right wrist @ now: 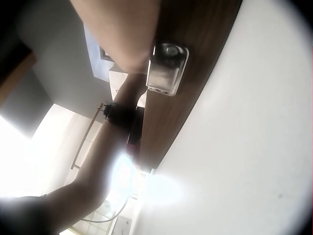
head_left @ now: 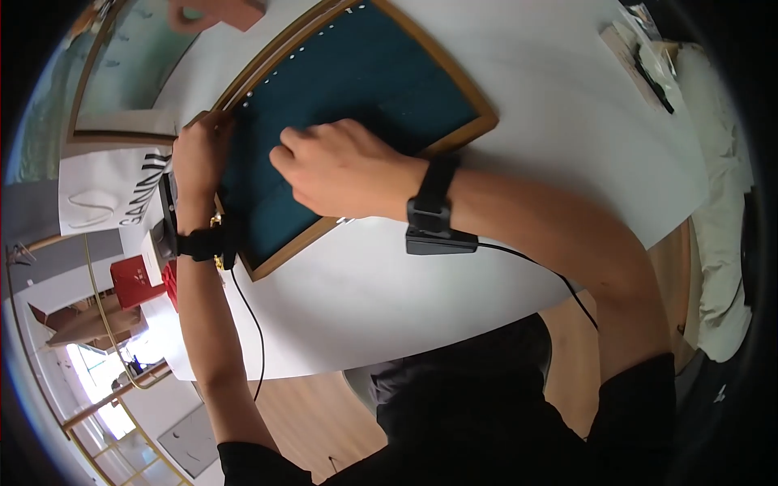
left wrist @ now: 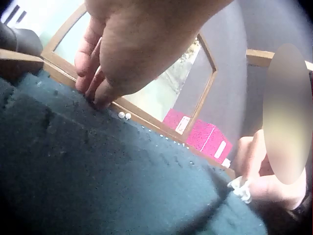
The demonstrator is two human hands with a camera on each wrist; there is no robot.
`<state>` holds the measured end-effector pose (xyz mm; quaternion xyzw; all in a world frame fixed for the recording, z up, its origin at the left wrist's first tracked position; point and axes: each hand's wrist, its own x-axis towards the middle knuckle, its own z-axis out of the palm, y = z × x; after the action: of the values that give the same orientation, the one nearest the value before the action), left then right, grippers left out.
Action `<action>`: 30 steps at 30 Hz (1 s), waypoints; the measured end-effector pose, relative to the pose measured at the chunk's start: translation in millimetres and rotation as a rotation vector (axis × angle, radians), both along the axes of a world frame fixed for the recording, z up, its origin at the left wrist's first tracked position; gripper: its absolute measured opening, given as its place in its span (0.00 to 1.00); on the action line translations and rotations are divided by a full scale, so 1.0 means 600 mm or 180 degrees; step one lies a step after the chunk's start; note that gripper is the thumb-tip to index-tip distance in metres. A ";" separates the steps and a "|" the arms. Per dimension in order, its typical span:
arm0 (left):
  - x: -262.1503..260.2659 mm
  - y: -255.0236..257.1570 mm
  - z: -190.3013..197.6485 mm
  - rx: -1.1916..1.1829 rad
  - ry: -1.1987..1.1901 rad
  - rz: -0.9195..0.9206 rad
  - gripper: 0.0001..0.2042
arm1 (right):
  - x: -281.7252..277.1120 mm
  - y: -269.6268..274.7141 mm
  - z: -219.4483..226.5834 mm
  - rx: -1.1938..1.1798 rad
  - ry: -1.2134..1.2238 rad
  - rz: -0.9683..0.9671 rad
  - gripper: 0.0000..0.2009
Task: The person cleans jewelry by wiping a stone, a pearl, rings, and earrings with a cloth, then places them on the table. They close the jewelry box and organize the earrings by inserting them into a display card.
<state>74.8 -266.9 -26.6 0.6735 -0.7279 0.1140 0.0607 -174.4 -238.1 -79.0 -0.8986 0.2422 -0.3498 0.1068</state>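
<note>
A wooden display case (head_left: 455, 136) lined with dark teal fabric lies on the white table, its glazed lid (head_left: 71, 104) swung open at the left. My left hand (head_left: 203, 158) reaches to the case's hinged edge. In the left wrist view its fingertips are drawn together at the fabric, close to two white pearl studs (left wrist: 122, 115); what lies between them is hidden, and I cannot tell whether they hold anything. My right hand (head_left: 344, 166) is curled over the lining. Its fingers pinch a small white looped piece (left wrist: 239, 190), seen in the left wrist view.
Several small white studs (head_left: 293, 57) line the hinged edge. A metal latch (right wrist: 167, 68) is fixed to the case's front side. A pink block-like object (head_left: 235, 11) stands beyond the case, and small packets (head_left: 640, 61) lie at the far right. Cables run from both wrist cameras.
</note>
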 end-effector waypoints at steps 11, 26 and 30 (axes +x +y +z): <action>0.008 -0.040 0.003 0.0314 -0.0418 -0.0098 0.06 | 0.001 0.001 0.000 0.0014 0.0212 0.0051 0.08; 0.017 -0.004 -0.014 0.0169 -0.0625 0.0397 0.07 | 0.003 -0.001 -0.007 -0.0090 0.0074 0.0011 0.09; 0.030 0.022 -0.005 0.0232 -0.0488 0.0287 0.09 | 0.001 0.000 -0.003 0.0030 0.0172 0.0056 0.08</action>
<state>93.1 -253.7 -29.6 0.6966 -0.7029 0.1413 -0.0249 -173.5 -238.0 -80.7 -0.9093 0.2387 -0.3233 0.1077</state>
